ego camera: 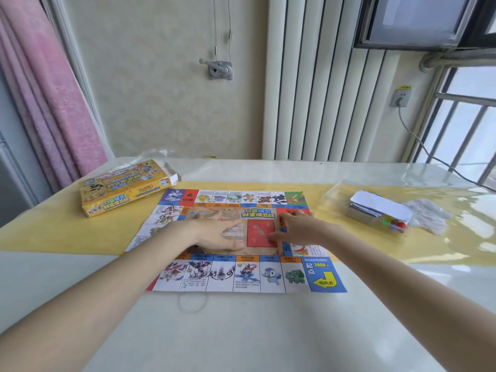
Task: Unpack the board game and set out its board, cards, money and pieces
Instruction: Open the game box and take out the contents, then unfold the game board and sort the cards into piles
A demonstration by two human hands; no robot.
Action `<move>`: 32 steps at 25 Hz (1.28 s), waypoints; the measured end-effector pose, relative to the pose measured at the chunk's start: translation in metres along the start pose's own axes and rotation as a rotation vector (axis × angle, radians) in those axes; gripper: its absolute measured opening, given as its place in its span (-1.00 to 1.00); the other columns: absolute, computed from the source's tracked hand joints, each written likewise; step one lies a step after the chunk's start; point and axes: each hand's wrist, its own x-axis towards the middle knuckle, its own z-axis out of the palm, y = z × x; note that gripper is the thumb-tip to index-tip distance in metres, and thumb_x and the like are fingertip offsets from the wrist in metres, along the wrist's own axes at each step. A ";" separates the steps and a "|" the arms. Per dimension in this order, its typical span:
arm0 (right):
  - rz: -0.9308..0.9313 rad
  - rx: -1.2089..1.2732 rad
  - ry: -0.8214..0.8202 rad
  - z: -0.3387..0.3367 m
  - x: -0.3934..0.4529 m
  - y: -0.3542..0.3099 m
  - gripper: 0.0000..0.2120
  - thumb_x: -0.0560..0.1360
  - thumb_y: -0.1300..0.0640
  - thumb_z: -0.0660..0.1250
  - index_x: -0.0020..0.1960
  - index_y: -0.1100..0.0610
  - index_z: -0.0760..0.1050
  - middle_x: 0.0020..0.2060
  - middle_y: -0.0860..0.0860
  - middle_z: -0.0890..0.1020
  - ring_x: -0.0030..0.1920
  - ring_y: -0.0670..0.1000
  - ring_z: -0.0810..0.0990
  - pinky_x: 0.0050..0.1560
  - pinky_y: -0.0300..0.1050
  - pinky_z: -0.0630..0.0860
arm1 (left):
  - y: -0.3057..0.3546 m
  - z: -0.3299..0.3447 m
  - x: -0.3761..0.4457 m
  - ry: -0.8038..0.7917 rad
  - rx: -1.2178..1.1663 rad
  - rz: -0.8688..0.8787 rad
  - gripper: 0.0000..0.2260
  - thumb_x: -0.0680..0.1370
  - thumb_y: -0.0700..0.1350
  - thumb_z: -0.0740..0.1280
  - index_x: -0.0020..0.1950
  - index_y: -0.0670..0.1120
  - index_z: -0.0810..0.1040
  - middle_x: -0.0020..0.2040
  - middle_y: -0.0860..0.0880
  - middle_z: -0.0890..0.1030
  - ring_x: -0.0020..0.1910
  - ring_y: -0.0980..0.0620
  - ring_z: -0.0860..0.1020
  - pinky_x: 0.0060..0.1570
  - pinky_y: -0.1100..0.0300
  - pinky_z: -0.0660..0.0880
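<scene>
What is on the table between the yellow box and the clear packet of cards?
The paper game board, with both hands pressed flat on it, lies between the yellow box and clear packet, in the head view.

A paper game board (241, 272) lies unfolded on a pale desk (241, 331); the left hand (214, 233) and right hand (298, 229) press flat on its middle; a yellow game box (120, 191) lies far left; a clear packet of cards and pieces (375, 210) lies far right

pink curtain (45, 103), white radiator (316, 89), wall socket (400, 98), barred window (467, 135)
</scene>
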 end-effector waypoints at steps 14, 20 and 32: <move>0.197 0.055 0.428 -0.043 -0.003 0.099 -0.57 0.54 -0.01 0.19 0.33 0.17 0.33 0.29 0.19 0.38 0.32 0.20 0.33 0.26 0.06 0.29 | 0.141 -0.052 0.012 0.441 -0.036 0.395 -0.50 0.58 -0.01 0.17 0.50 -0.08 0.16 0.50 -0.09 0.16 0.46 -0.07 0.19 0.41 -0.05 0.15; 0.251 0.257 0.355 -0.028 -0.017 0.173 -0.16 0.28 -0.35 0.35 0.42 0.03 0.20 0.34 0.13 0.33 0.39 0.14 0.24 0.35 0.11 0.22 | 0.194 -0.053 0.060 0.482 0.023 0.410 -0.45 0.57 -0.17 0.15 0.53 -0.09 0.03 0.55 -0.04 0.00 0.52 -0.03 0.00 0.47 0.02 0.03; 0.236 0.292 0.253 -0.046 -0.002 0.202 -0.27 0.35 -0.11 0.45 0.40 0.07 0.24 0.30 0.12 0.32 0.30 0.13 0.35 0.22 -0.03 0.34 | 0.200 -0.068 0.099 0.523 -0.154 0.406 -0.79 0.53 -0.07 0.30 0.14 -0.09 0.47 0.30 -0.04 0.33 0.34 -0.09 0.23 0.30 0.04 0.27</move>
